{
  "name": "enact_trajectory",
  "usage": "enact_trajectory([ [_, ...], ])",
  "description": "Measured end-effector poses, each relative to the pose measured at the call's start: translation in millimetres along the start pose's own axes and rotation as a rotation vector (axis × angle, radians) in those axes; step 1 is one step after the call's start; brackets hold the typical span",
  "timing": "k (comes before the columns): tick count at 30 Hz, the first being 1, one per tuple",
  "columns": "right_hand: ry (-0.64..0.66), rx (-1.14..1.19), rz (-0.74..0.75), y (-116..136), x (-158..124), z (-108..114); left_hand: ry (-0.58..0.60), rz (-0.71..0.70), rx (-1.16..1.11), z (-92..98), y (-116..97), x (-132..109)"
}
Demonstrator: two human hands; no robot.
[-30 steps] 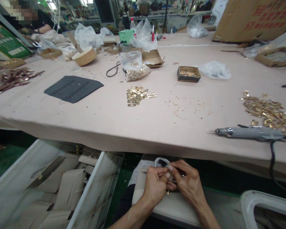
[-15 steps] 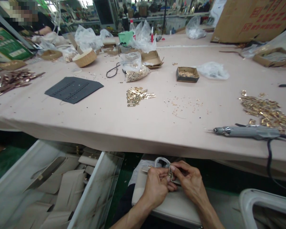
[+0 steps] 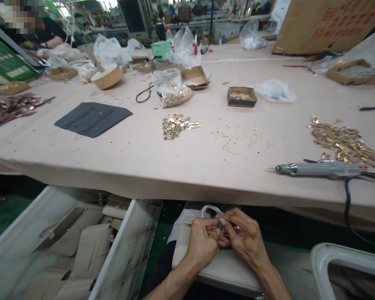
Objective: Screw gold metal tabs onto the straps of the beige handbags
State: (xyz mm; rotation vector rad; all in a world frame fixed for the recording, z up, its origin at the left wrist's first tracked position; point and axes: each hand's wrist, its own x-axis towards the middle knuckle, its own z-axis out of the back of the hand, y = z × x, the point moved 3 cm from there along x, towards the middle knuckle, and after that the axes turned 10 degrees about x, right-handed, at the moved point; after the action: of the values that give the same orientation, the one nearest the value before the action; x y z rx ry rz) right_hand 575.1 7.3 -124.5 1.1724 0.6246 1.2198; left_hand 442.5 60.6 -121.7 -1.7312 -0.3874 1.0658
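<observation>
Below the table's near edge, a pale beige bag [image 3: 203, 268] lies on my lap. My left hand [image 3: 203, 243] and my right hand [image 3: 245, 235] meet over its top, by the curved handle [image 3: 210, 209]. Both hands are closed in a pinch on a small gold metal fitting [image 3: 220, 228] at the bag's top edge. Most of the fitting is hidden by my fingers.
On the pink table [image 3: 181, 154] lie an electric screwdriver [image 3: 315, 169] with cable, gold clasp piles [image 3: 178, 124] [image 3: 343, 141], scattered screws [image 3: 240, 135], a small box [image 3: 241, 96] and a dark panel [image 3: 92, 118]. A clear bin [image 3: 65, 241] of bag parts stands lower left. Another person sits far left.
My hands stay together on the fitting, with only small finger shifts. The view has drifted slightly, so everything sits a little further left.
</observation>
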Motion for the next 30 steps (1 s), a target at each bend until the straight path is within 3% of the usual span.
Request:
enact_trajectory([
  [8, 0.056, 0.007, 0.007, 3.9, 2.3, 0.4, -0.010, 0.023, -0.043, -0.1, 6.1, 0.2],
  [14, 0.207, 0.136, -0.235, 11.4, 12.3, 13.8, 0.080, -0.017, -0.067, -0.3, 0.3, 0.7],
  [17, 0.248, 0.121, -0.251, 14.3, 17.4, 20.1, 0.054, -0.005, -0.056, -4.2, -2.9, -0.7],
  [20, 0.202, 0.172, -0.294, 10.1, 17.9, 23.1, -0.073, -0.094, 0.102, -8.3, -9.7, -5.9],
  [25, 0.130, 0.262, -0.367, -1.7, 14.2, 22.4, -0.244, -0.383, 0.634, -16.3, -23.1, -13.1],
  [30, 0.126, 0.248, -0.382, -7.2, 13.5, 23.4, -0.276, -0.389, 0.767, -27.0, -17.5, -5.5],
])
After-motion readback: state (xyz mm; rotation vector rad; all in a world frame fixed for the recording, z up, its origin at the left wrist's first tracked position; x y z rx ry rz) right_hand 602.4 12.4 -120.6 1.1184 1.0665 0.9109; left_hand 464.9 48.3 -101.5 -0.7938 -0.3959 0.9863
